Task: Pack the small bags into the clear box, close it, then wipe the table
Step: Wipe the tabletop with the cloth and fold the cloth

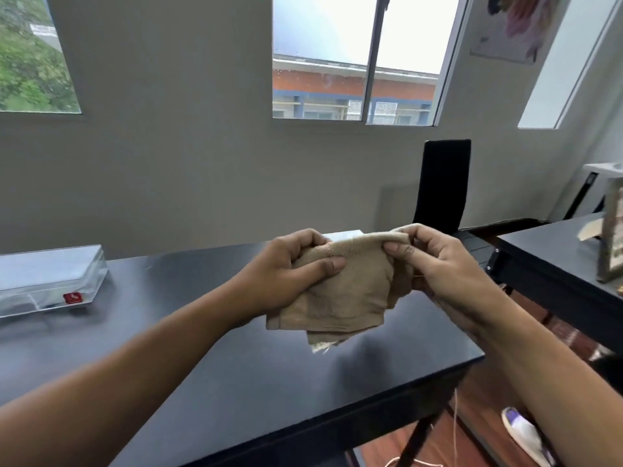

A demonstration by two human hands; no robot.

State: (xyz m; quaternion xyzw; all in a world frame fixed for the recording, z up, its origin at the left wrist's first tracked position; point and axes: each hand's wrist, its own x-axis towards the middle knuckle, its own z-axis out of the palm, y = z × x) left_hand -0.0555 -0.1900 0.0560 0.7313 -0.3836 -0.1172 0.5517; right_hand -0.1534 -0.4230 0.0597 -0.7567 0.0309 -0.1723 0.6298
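A folded tan cloth (344,291) hangs in the air above the black table (236,375), held by both hands along its top fold. My left hand (286,267) pinches the cloth's left corner, thumb on the front. My right hand (438,261) pinches the right corner between thumb and forefinger. The clear box (47,281) lies on the table at the far left with its lid down and a red label on its front edge. Its contents are too faint to make out.
A black chair (441,183) stands behind the table's far right corner. A second black table (553,264) with a framed object sits to the right. A white object (344,234) peeks from behind the cloth. A shoe (522,433) lies on the wooden floor.
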